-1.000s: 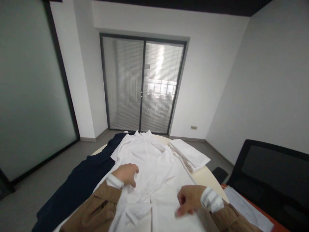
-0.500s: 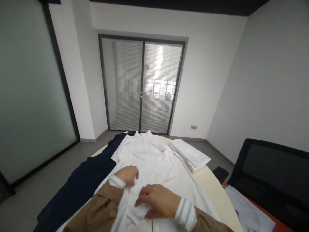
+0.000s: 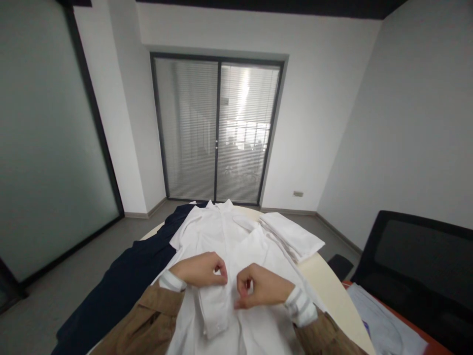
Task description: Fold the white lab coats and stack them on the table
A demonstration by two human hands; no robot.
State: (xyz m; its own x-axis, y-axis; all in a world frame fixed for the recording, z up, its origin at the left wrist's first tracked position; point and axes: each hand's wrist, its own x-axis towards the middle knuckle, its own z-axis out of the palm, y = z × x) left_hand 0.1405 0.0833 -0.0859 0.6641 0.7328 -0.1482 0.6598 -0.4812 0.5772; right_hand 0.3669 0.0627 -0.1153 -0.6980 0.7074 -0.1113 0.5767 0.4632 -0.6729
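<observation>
A white shirt (image 3: 207, 231) lies spread on the table, its collar at the far end. My left hand (image 3: 205, 270) pinches the upper edge of a folded white sleeve (image 3: 215, 315), whose cuff hangs toward me over the shirt front. Just to the right, my right hand (image 3: 260, 286) is closed in a pinch low over the shirt. Its fingertips are slightly blurred, and I cannot make out whether cloth is between them.
Dark navy clothing (image 3: 121, 276) lies along the left side of the pale round table (image 3: 321, 276). Folded white cloth (image 3: 291, 234) rests at the far right. A black mesh chair (image 3: 421, 266) stands on the right, with white papers or bags (image 3: 384, 315) on a red surface.
My left hand has shifted slightly right and now pinches the folded sleeve. My right hand has moved up and right, its loose fingers closing into a pinch.
</observation>
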